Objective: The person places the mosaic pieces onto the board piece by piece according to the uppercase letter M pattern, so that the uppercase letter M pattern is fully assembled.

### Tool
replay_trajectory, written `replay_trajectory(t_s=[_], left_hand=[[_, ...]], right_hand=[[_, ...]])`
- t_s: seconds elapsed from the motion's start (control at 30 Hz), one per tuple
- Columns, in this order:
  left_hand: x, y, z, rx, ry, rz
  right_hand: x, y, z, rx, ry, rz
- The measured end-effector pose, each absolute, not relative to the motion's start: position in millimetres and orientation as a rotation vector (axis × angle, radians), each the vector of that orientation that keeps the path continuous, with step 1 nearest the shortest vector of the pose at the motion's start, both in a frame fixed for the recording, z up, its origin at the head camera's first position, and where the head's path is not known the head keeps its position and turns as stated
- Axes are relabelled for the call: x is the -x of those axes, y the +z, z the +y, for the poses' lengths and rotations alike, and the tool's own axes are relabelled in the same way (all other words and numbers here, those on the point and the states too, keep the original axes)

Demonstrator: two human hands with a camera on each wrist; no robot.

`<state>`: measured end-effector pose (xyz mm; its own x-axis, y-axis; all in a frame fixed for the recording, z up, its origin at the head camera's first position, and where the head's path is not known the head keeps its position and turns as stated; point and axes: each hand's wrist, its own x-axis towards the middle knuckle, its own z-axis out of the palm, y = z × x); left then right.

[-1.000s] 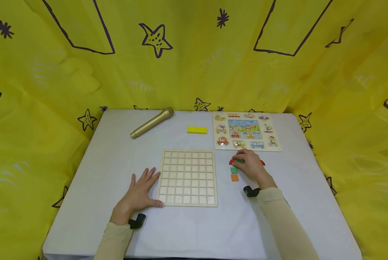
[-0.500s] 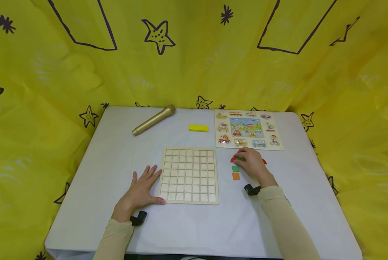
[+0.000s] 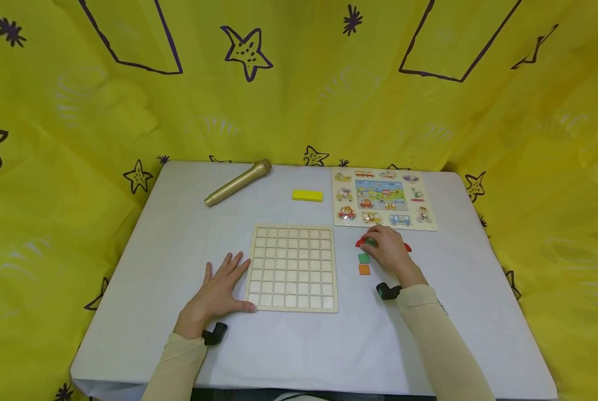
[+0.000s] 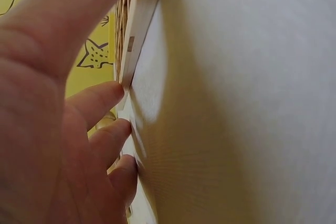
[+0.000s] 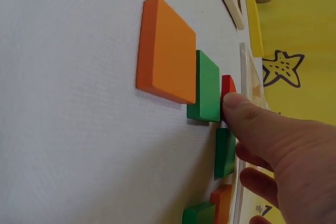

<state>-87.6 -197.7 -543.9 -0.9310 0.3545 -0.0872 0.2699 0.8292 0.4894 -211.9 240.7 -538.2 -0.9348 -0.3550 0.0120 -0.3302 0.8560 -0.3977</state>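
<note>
My left hand rests on the table with fingers spread, fingertips and thumb at the left edge of a wooden grid board. In the left wrist view the fingertips lie along the board's side. To the right of the board, my right hand has its thumb and forefinger on a small red block with a rounded end. Close to these fingers are a green square block and an orange square block. Another green block lies beneath the hand.
A picture puzzle board lies at the back right. Left of it are a yellow bar and a gold microphone. Beyond the right hand shows a second red block. A yellow curtain surrounds the table's back and sides.
The head view has shifted slightly, so the table sits a little higher in it. Both hands keep their places at the board and the red block.
</note>
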Motion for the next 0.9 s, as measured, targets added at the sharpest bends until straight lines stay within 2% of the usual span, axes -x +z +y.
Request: replay_trajectory(t_s=[0.9], left_hand=[[91.8,-546.7,-199.5,-0.479,0.680,2.813]], right_hand=[[211.5,-533.7,232.8,0.544,-0.483,2.990]])
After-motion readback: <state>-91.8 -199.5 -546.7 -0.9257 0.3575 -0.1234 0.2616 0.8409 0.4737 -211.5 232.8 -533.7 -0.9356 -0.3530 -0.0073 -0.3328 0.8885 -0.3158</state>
